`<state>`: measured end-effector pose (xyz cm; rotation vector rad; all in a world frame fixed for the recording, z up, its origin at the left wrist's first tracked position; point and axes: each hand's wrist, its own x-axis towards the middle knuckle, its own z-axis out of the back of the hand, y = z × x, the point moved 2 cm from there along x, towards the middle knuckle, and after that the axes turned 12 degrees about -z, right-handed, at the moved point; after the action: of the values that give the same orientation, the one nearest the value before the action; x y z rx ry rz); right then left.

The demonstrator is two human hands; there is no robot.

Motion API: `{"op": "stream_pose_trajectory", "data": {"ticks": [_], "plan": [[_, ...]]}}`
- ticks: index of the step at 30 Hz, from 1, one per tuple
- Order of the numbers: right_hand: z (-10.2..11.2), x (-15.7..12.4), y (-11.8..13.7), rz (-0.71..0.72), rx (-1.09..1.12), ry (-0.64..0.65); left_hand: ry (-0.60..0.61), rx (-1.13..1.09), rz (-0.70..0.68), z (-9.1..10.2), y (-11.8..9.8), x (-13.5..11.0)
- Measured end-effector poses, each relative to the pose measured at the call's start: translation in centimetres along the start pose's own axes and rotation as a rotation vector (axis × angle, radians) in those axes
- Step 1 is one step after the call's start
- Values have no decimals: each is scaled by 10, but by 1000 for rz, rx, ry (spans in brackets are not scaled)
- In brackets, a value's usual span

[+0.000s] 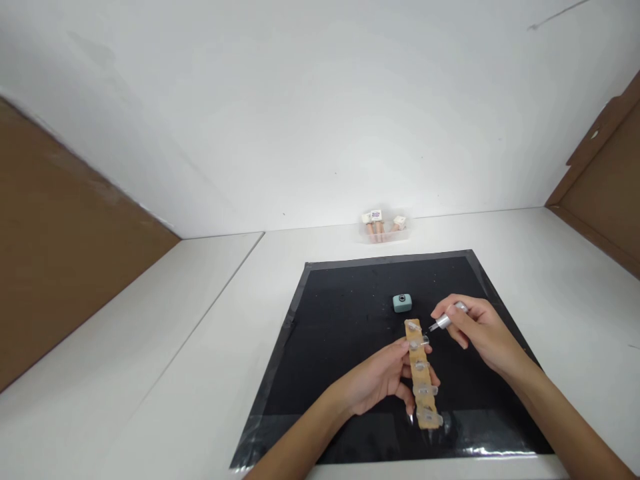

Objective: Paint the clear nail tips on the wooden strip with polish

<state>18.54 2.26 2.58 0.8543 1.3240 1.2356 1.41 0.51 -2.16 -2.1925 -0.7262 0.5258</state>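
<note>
My left hand grips a narrow tan strip from its left side, with fingertips showing past the right edge. Several clear plastic nail-tip-like pieces sit crosswise along the strip. Between the thumb and fingers of my right hand is a small brush with a silver handle and a thin dark tip. The tip points down and left, close to the strip's upper end; whether it touches a clear piece I cannot tell. Just beyond the strip stands a small teal bottle with a dark round opening on top.
A black mat with taped, shiny edges lies on the white table. Behind it, against the white wall, stands a clear plastic box holding several pinkish-tan items with white tops. Brown cardboard panels flank both sides.
</note>
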Motion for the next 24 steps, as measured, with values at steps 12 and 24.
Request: {"op": "stream_pose_trajectory", "data": {"ticks": [12,24], "plan": [[0,-1,0,-29,-16,-8,-28,-2,9,-1,0,1],[1,0,0,-42,-11,-30,-13,1,3,0,1,1]]}}
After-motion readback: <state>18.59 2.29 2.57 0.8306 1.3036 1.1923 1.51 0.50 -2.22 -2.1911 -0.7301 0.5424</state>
